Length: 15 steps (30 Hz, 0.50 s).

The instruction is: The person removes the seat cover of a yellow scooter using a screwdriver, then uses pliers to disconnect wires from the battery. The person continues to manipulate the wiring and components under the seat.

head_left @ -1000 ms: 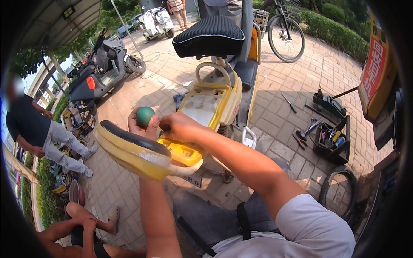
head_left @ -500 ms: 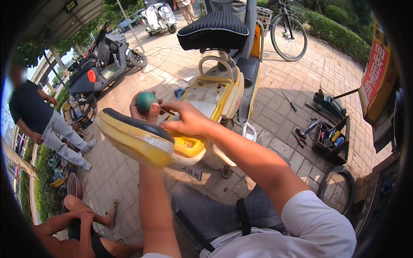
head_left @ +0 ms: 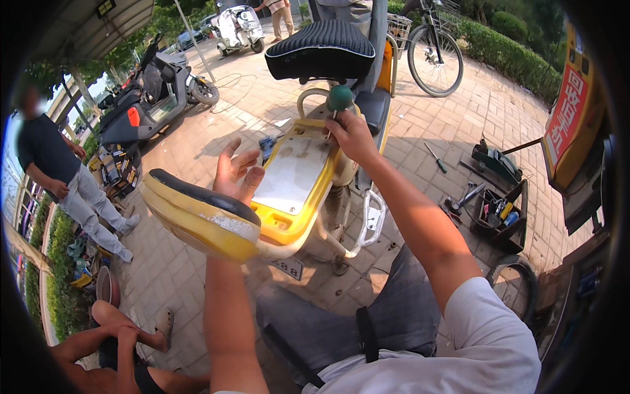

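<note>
Yellow plastic everywhere on this one: we're looking down at a yellow scooter [head_left: 298, 217] with its bodywork partly off, sitting on brick paving [head_left: 453, 141]. Our right hand [head_left: 353, 136] is closed around the shaft of a screwdriver with a round green handle [head_left: 340, 98], the ball end sticking up above the fist and the tip pointing down at the pale floor panel [head_left: 292, 174] of the scooter – we can't see the tip itself, the hand hides it.

Our left hand [head_left: 236, 172] is open, fingers spread and pointing up, palm toward the panel. It's just behind a loose yellow cover with a black edge [head_left: 197, 213] that sits in front of the forearm; whether the hand actually touches that cover, we can't tell from this angle.

Right above the screwdriver is the black ribbed seat [head_left: 321, 49], tipped up on its mount.

Other stuff around: an open black toolbox [head_left: 499, 210] off to the right with a few tools inside, a second green-handled screwdriver [head_left: 434, 157] lying on the bricks near it, and a tyre [head_left: 515, 289] lower right. A bicycle [head_left: 433, 52] is parked behind the seat, a grey scooter [head_left: 154, 98] stands at upper left – and a person in a dark shirt [head_left: 49, 157] stands at the left edge, well apart from us.
</note>
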Each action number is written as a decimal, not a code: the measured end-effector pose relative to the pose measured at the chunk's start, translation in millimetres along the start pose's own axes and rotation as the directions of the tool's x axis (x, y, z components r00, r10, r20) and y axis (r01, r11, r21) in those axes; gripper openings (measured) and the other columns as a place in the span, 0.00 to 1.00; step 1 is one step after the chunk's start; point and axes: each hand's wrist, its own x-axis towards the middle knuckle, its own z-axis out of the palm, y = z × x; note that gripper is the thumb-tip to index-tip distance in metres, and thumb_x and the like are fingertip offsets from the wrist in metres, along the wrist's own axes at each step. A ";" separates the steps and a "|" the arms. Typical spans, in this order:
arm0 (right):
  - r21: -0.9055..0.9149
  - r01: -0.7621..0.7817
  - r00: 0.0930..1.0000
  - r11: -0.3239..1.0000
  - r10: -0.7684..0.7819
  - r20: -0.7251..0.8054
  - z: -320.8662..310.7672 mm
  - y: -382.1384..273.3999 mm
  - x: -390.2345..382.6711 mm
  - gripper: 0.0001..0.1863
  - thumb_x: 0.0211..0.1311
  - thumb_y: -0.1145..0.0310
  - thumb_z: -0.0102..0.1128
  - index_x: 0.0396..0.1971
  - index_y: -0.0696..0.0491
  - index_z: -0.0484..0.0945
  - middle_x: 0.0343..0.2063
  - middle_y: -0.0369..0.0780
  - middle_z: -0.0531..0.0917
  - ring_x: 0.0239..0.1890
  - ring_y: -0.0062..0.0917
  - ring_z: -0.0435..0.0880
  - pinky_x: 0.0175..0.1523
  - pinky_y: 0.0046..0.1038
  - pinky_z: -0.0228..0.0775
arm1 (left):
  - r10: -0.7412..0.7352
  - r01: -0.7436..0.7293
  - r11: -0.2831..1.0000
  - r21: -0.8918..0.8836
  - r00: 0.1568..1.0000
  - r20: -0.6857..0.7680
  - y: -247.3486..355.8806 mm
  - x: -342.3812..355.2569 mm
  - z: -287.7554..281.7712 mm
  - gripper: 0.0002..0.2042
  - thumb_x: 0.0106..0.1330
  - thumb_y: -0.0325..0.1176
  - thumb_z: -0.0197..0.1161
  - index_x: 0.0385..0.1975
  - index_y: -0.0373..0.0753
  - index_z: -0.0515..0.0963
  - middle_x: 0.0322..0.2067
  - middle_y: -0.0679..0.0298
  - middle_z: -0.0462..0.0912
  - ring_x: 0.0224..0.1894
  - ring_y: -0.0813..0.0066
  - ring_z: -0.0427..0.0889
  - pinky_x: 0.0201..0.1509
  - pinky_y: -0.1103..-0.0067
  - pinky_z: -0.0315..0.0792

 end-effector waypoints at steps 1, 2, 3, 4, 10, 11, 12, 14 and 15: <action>0.006 0.016 1.000 1.000 -0.016 -0.019 1.4 5.7 -0.1 0.09 0.62 0.68 0.57 0.31 0.61 0.76 0.24 0.43 0.82 0.26 0.23 0.80 0.34 0.27 0.70 | -0.015 0.015 1.000 0.012 1.000 -0.002 2.8 -1.3 0.9 0.45 0.56 0.56 0.65 0.64 0.31 0.52 0.49 0.52 0.77 0.56 0.66 0.70 0.63 0.72 0.59; 0.012 0.032 0.999 0.999 -0.032 -0.039 3.8 11.4 0.0 0.09 0.62 0.68 0.57 0.31 0.61 0.76 0.24 0.43 0.82 0.26 0.24 0.80 0.34 0.27 0.70 | -0.018 0.018 1.000 0.017 1.000 0.005 5.0 -2.2 2.2 0.44 0.57 0.56 0.65 0.64 0.31 0.53 0.49 0.52 0.77 0.56 0.65 0.70 0.64 0.72 0.59; 0.024 0.048 0.997 0.999 -0.047 -0.058 7.5 11.3 -0.5 0.09 0.62 0.68 0.58 0.31 0.61 0.76 0.24 0.43 0.82 0.26 0.24 0.80 0.34 0.27 0.71 | -0.022 0.022 0.999 0.027 1.000 0.012 7.9 -3.7 1.4 0.44 0.57 0.56 0.64 0.64 0.31 0.53 0.49 0.52 0.77 0.56 0.65 0.70 0.64 0.72 0.59; 0.001 0.060 0.997 0.998 -0.060 -0.054 8.6 11.0 -0.5 0.09 0.61 0.68 0.58 0.31 0.61 0.76 0.24 0.43 0.82 0.26 0.24 0.80 0.34 0.27 0.71 | -0.027 0.026 0.999 0.037 0.999 0.019 10.4 -4.7 1.2 0.44 0.58 0.56 0.64 0.64 0.31 0.53 0.49 0.52 0.77 0.56 0.65 0.70 0.64 0.72 0.58; -0.062 0.090 0.996 0.994 -0.090 0.002 10.8 5.3 -1.9 0.09 0.60 0.69 0.58 0.30 0.60 0.76 0.22 0.42 0.82 0.26 0.24 0.80 0.34 0.26 0.71 | -0.046 0.046 0.999 -0.013 0.999 0.015 7.9 -4.4 -0.5 0.39 0.60 0.53 0.63 0.62 0.31 0.56 0.48 0.55 0.78 0.56 0.68 0.71 0.64 0.73 0.58; -0.055 0.093 0.996 0.994 -0.093 0.001 10.8 4.0 -3.2 0.09 0.60 0.69 0.58 0.30 0.60 0.75 0.22 0.42 0.82 0.26 0.24 0.80 0.34 0.26 0.71 | -0.046 0.047 0.999 -0.018 0.999 0.013 7.5 -4.4 -0.9 0.38 0.60 0.53 0.63 0.61 0.31 0.57 0.48 0.55 0.78 0.56 0.69 0.71 0.64 0.74 0.58; -0.048 0.096 0.995 0.994 -0.096 -0.003 10.0 4.1 -4.1 0.09 0.60 0.69 0.58 0.30 0.60 0.75 0.22 0.42 0.82 0.25 0.25 0.80 0.34 0.26 0.71 | -0.045 0.046 0.999 -0.023 0.999 0.011 7.3 -4.4 0.3 0.38 0.61 0.52 0.63 0.61 0.31 0.58 0.48 0.56 0.78 0.56 0.69 0.71 0.64 0.74 0.58; -0.051 0.098 0.995 0.994 -0.097 0.031 7.8 5.4 -3.9 0.08 0.60 0.69 0.58 0.29 0.61 0.75 0.22 0.41 0.82 0.25 0.25 0.80 0.34 0.26 0.71 | -0.044 0.044 0.998 -0.033 0.999 0.006 7.2 -4.9 3.2 0.36 0.61 0.51 0.63 0.61 0.31 0.59 0.48 0.56 0.78 0.56 0.69 0.71 0.64 0.74 0.58; -0.049 0.101 0.994 0.994 -0.099 0.047 7.4 4.6 -3.1 0.08 0.60 0.70 0.58 0.29 0.61 0.76 0.22 0.41 0.82 0.25 0.25 0.80 0.34 0.26 0.71 | -0.052 0.052 0.998 -0.022 0.999 0.007 7.3 -4.6 2.7 0.36 0.61 0.51 0.63 0.60 0.31 0.60 0.47 0.56 0.78 0.56 0.69 0.72 0.64 0.74 0.58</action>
